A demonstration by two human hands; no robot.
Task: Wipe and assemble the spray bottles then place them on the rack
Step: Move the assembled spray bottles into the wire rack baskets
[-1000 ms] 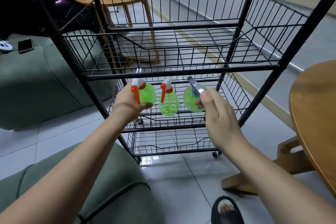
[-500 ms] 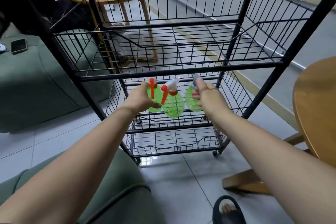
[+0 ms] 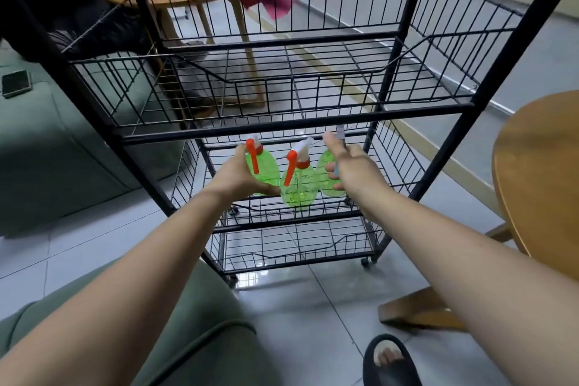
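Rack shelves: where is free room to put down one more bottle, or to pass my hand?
Free: the upper basket; the bottom basket; the strip between the right spray bottle and the right wall of the rack. Crowded: mid-shelf, where left spray bottle, middle spray bottle and right one are close together, left hand and right hand gripping the outer two.

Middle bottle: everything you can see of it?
The middle bottle has a translucent green, plastic-looking body, orange collar and trigger, white spray head. It stands roughly upright on the rack's middle shelf between the left bottle and right bottle. Nothing grips it; the left hand's thumb tip is close, contact unclear.
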